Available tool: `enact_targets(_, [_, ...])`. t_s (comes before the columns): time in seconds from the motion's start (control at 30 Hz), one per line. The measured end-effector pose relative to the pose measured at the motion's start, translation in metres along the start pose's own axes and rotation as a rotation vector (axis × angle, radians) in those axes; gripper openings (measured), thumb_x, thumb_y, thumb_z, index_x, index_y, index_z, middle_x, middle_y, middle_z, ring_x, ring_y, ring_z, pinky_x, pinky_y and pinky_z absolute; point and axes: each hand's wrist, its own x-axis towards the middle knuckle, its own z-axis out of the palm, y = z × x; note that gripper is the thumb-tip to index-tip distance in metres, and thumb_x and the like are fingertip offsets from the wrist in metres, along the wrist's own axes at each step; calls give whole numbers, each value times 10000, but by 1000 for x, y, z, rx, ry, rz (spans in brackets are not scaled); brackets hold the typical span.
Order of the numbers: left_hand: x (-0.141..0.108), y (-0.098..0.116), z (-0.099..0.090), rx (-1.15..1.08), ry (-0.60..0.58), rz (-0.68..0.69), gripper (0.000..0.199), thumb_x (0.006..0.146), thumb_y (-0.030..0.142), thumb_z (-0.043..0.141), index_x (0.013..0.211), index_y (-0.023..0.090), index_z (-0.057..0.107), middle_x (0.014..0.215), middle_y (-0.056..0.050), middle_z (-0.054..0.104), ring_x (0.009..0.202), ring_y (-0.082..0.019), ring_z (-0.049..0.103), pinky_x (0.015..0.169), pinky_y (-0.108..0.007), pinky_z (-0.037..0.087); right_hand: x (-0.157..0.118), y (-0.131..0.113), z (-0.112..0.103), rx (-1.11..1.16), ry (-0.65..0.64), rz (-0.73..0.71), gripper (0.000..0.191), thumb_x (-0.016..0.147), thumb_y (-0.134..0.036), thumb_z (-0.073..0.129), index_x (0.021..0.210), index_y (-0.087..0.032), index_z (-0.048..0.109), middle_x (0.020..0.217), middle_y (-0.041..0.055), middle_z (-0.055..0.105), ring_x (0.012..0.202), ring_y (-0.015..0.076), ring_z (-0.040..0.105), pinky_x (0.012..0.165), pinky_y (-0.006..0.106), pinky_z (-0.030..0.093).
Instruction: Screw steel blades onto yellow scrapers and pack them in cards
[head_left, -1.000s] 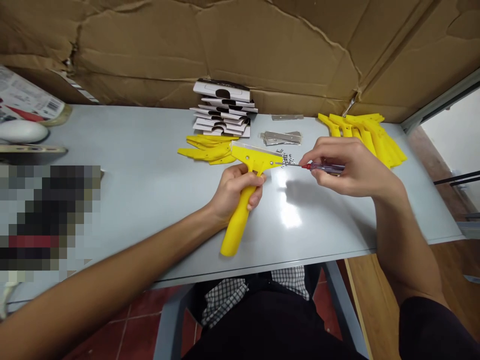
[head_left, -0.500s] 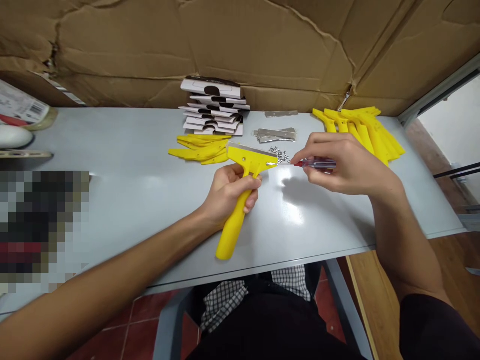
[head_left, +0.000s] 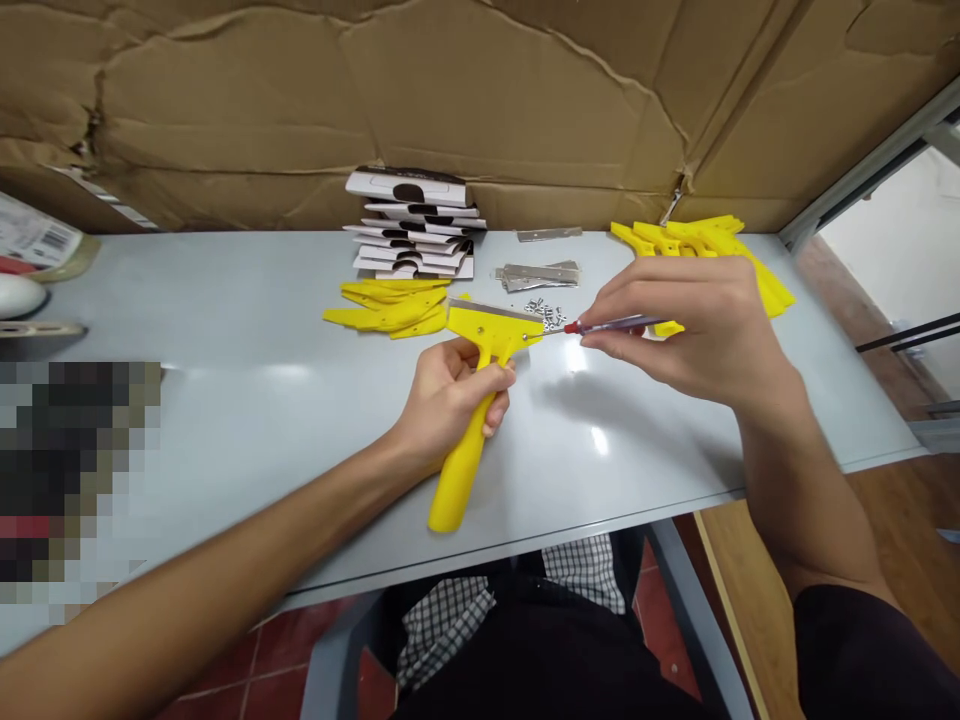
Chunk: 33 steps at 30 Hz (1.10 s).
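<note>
Head view: A yellow scraper (head_left: 459,480) was held above a tabletop (head_left: 300,400), its metal blade (head_left: 491,309) uppermost.
Left hand (head_left: 446,405): Fingers and thumb were closed around the scraper's neck.
Right hand (head_left: 697,325): A slim screwdriver (head_left: 615,325) was pinched between thumb and fingers, its shaft reaching the right end of the scraper's head; whether the tip sat in a screw could not be told.
Scraper handling: It looked light, stiff and smooth, perhaps slightly slippery; the neck or thick handle offered the safest hold, away from the likely sharp blade.
Tabletop: Loose screws (head_left: 553,318) lay near the scraper's head, spare blades (head_left: 540,276) beyond.
</note>
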Motion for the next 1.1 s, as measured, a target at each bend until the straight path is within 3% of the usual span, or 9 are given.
enact_targets(0.2, [-1, 2, -1, 15, 6, -33, 215, 702, 260, 783, 724, 204, 577, 491, 50, 516, 374, -85, 433, 380, -232, 329, -2, -3, -5, -35, -89, 52, 141, 984, -275, 675, 1113, -248, 725, 967, 14, 768, 801, 206, 715, 732, 359, 534])
enact_targets(0.33, [0, 1, -2, 3, 0, -43, 226, 694, 257, 801, 734, 204, 585, 461, 45, 512, 370, -91, 421, 379, -229, 315, -3, -5, -11, -52, -134, 100, 85, 998, -260, 654, 1063, -242, 705, 927, 13, 764, 775, 202, 704, 720, 347, 512])
enact_targets(0.47, [2, 0, -4, -17, -23, -56, 211, 708, 270, 797, 750, 195, 604, 443, 40, 513, 356, -90, 408, 376, -224, 309, -3, -6, -8, -155, -119, 129, 160, 1071, -352, 625, 994, -236, 704, 798, 17, 737, 731, 210, 683, 693, 348, 456])
enact_targets(0.6, [2, 0, -5, -14, -31, -56, 187, 729, 277, 779, 761, 190, 617, 435, 38, 511, 354, -90, 401, 372, -220, 310, -3, -10, -6, -169, -123, 143, 163, 1021, -334, 624, 1106, -217, 700, 747, -3, 676, 624, 193, 590, 655, 354, 408])
enact_targets(0.77, [1, 2, -4, -13, -49, -61, 238, 730, 302, 820, 749, 196, 608, 425, 36, 501, 349, -93, 388, 369, -230, 316, -3, -11, -13, -76, -143, 149, 191, 964, -208, 620, 1120, -249, 721, 860, 13, 754, 698, 209, 671, 696, 366, 492])
enact_targets(0.87, [1, 4, -3, -8, -53, -51, 227, 732, 290, 807, 739, 201, 598, 423, 35, 493, 349, -97, 390, 370, -235, 317, -1, -10, -13, -99, -98, 143, 96, 1028, -276, 631, 1036, -268, 726, 827, 6, 768, 730, 212, 717, 698, 357, 513])
enact_targets(0.93, [0, 4, -3, -6, -54, -41, 206, 728, 271, 790, 736, 200, 596, 429, 36, 492, 352, -96, 396, 374, -233, 315, -1, -10, -11, -139, -82, 151, 136, 1062, -346, 622, 996, -272, 714, 733, -8, 727, 702, 213, 710, 684, 356, 507])
enact_targets(1.0, [0, 4, -3, -7, -49, -38, 191, 725, 261, 779, 735, 194, 600, 433, 33, 494, 356, -95, 396, 376, -229, 308, -1, -10, -11, -149, -83, 167, 136, 1061, -382, 635, 1029, -266, 698, 689, -13, 691, 667, 219, 690, 672, 366, 502])
enact_targets(1.1, [0, 3, -3, -11, -45, -43, 182, 729, 266, 775, 734, 190, 609, 427, 26, 497, 357, -95, 392, 378, -229, 305, -2, -10, -14, -102, -127, 195, 174, 1013, -335, 688, 1173, -272, 665, 833, 13, 744, 699, 238, 694, 698, 402, 524])
